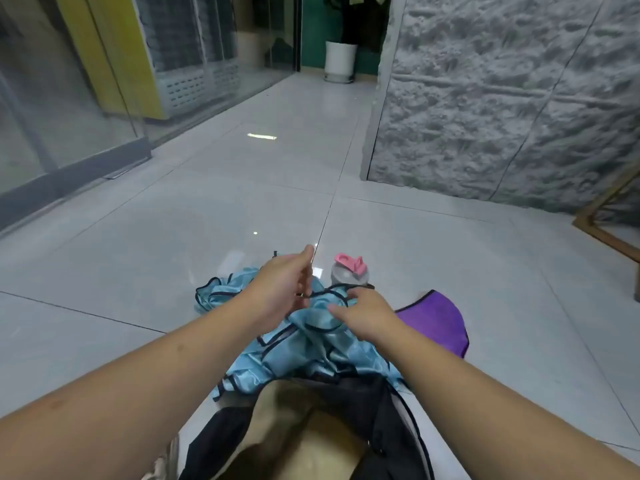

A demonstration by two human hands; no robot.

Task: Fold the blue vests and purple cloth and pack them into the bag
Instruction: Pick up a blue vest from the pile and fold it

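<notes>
Blue vests (311,344) bunched at 6 o'clock; left hand (280,289) pinches the trim, right hand (363,317) presses flat-fingered; no readable writing anywhere.

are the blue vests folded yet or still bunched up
Still bunched up: the blue vests lie crumpled in a heap on the floor, black trim twisting in loops.

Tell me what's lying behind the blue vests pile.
Behind the blue vests stands a clear bottle with a pink lid; its base is hidden by fabric and the right hand.
</notes>
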